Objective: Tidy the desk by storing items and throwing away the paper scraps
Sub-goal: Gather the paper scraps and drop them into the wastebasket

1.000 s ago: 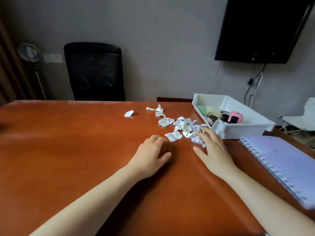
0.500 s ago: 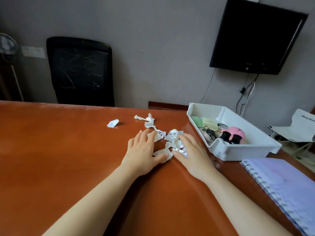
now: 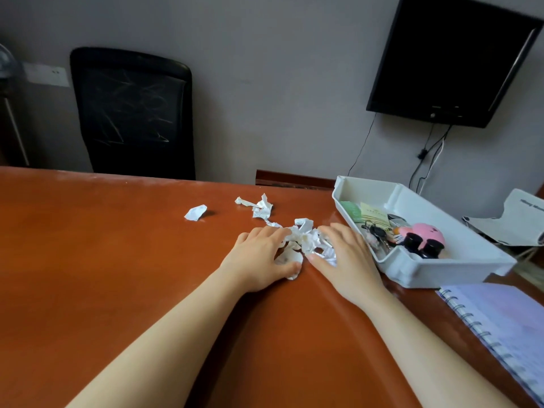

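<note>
scraps (image 3: 306,240) of crumpled white paper lie heaped on the orange-brown surface (image 3: 117,260), just left of a white tray (image 3: 426,272). the left hand (image 3: 259,257) and right hand (image 3: 348,257) lie flat on either side of the heap, fingers loosely spread and touching the paper, gripping nothing. a stray scrap (image 3: 195,212) sits well apart to the left, and twisted bits (image 3: 260,206) lie just beyond the heap. faint print shows on some paper but is too small to read. in the tray are keys (image 3: 375,231), a pink toy (image 3: 426,232), a green pad (image 3: 351,210) and a yellow card (image 3: 375,216) whose lettering is illegible. a spiral notebook (image 3: 506,325) lies near the tray at the right edge.
</note>
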The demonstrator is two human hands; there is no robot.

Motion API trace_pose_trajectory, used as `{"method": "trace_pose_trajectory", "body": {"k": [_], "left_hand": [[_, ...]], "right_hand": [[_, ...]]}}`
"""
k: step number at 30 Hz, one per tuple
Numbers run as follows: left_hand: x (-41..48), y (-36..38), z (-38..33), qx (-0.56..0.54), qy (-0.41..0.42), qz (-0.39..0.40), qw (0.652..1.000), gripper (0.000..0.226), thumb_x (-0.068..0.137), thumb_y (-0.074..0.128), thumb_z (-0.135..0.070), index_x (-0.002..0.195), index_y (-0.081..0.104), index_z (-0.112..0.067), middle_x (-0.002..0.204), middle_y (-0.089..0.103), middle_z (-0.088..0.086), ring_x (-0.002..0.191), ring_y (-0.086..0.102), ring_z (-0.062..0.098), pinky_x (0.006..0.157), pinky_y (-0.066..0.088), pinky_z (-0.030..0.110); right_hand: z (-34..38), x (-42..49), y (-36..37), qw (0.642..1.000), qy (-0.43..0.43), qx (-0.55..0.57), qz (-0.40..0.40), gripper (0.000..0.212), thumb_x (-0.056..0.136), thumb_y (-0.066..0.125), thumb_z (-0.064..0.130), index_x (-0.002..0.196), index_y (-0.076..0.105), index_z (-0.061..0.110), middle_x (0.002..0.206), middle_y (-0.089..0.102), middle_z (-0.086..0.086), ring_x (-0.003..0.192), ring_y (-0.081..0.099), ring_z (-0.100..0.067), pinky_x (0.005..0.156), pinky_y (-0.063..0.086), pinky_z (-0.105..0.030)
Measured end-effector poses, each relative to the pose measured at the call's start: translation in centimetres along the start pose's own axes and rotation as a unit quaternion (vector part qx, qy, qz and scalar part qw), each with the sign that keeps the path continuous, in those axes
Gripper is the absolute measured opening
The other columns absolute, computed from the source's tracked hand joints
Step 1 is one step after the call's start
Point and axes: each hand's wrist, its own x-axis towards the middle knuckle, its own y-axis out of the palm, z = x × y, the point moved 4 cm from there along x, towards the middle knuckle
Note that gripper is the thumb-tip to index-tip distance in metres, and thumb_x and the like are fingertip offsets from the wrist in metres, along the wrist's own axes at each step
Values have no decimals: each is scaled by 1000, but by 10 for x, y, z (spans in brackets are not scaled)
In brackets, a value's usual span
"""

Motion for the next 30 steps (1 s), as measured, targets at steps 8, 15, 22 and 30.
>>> {"method": "trace_pose_trajectory", "body": {"k": [8, 15, 22, 30], "left_hand": [[3, 1, -2, 12, 21, -10, 1000, 48, 89, 46, -53, 129, 45, -28, 133, 43, -2, 122, 37, 18, 101, 32, 33], [1, 2, -9, 20, 45, -52, 997, 36, 95, 44, -39, 124, 48, -18, 125, 47, 2, 108, 44, 19, 88, 37, 30], [-6, -4, -10, -14, 37, -89, 995, 18, 98, 40, -28, 84, 37, -19, 86, 41, -3, 76, 46, 19, 61, 31, 28], [-12, -13, -7, -28, 6, -136, 990, 17, 100, 33, -33, 88, 35, -21, 73, 52, -1, 62, 51, 20, 53, 35, 28]], "right_hand": [[-1, 3, 6, 999, -10, 23, 30, 36, 88, 61, 35, 120, 58, 21, 112, 56, 3, 106, 49, -21, 88, 39, -30], [3, 0, 3, 999, -31, 35, 3, 21, 90, 56, 30, 85, 57, 10, 80, 48, 4, 76, 53, -22, 68, 46, -41], [5, -2, -5, 998, -20, 50, -25, 30, 92, 54, 29, 71, 38, 15, 57, 37, 5, 59, 42, -22, 56, 38, -41], [7, -5, -15, 991, -1, 100, -85, 34, 96, 45, 29, 65, 38, 17, 52, 38, -3, 56, 41, -26, 65, 41, -43]]}}
